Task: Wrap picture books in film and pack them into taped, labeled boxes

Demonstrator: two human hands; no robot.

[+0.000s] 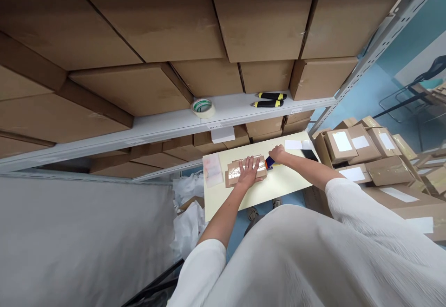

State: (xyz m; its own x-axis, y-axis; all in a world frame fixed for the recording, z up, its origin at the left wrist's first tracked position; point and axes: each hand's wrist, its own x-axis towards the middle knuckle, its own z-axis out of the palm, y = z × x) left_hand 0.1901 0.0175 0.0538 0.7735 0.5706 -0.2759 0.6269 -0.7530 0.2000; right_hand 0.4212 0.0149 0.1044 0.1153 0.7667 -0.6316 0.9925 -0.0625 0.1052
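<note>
A small flat cardboard box (234, 169) with shiny clear tape across its top lies on the pale yellow table (223, 200). Fingers spread, my left hand (248, 172) presses flat on top of it. My right hand (278, 153) is closed around a blue tape dispenser (270, 162) with an orange part, which meets the box's right end. The grip itself is partly hidden by the hand.
Large cardboard boxes (265, 23) fill the shelf above. On its edge lie a tape roll (203, 107) and two yellow-black utility knives (272, 96). Labelled parcels (341, 142) are piled at the right. A pinkish sheet (213, 169) and a black item (309, 154) lie on the table.
</note>
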